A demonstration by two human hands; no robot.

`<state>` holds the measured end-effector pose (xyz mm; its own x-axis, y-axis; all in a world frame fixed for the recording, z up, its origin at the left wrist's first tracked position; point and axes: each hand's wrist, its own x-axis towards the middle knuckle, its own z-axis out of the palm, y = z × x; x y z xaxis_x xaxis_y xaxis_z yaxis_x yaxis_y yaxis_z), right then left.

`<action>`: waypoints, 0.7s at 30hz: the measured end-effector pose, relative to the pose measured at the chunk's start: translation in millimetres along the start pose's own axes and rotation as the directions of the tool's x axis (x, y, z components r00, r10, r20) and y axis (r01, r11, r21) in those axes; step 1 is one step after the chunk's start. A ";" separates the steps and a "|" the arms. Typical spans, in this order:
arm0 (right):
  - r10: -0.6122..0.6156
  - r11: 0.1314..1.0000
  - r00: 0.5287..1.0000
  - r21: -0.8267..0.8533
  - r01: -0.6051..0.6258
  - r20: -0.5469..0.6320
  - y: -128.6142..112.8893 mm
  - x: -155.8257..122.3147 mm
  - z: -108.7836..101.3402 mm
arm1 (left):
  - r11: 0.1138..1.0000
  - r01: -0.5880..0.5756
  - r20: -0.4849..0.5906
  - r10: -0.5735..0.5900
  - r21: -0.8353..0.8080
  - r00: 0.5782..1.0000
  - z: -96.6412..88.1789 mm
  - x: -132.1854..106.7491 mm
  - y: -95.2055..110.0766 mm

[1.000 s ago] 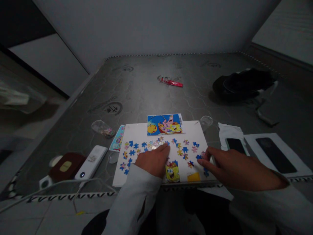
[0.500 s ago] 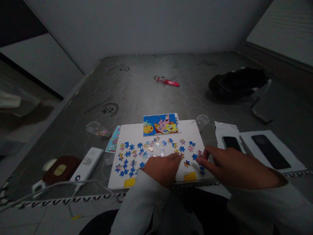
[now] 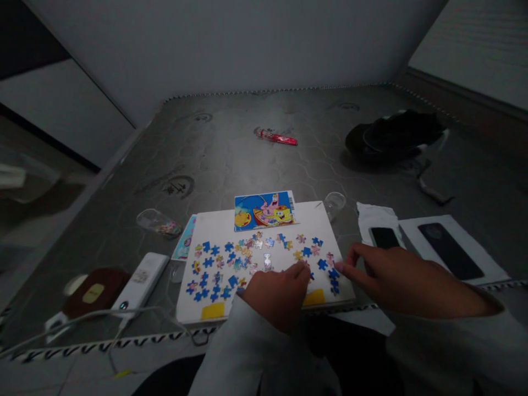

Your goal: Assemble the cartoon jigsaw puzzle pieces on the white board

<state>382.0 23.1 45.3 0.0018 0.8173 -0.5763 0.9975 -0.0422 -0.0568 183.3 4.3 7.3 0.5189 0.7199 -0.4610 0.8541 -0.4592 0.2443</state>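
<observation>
Loose jigsaw pieces, many of them blue, lie spread over a white board. A picture card with cartoon figures rests at the board's far edge. My left hand is low over the front of the board, its fingers closed together on a puzzle piece right of the middle, mostly covered by the fingertips. Beside the board's right edge hovers my right hand, thumb and forefinger apart with nothing seen between them. Blue pieces lie just left of its thumb tip.
Left of the board are a clear cup with small bits inside, a white power bank with a cable, and a brown case. Phones lie on white sheets at right. A black cap and a red packet sit farther back.
The view has shifted slightly, moving the scene left. My left hand has slid a little right across the board, onto pieces that showed before. My right hand has barely moved.
</observation>
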 end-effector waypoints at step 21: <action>0.043 0.999 0.998 0.020 -0.044 0.044 8.9 2.0 -4.2 | 0.992 0.117 0.185 -0.106 -0.052 0.977 -18.1 -11.7 32.2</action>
<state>391.2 26.8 47.1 0.0413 0.7888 -0.6132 0.9949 -0.0893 -0.0477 205.4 -9.5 36.0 0.4098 0.6559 -0.6339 0.9098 -0.3437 0.2326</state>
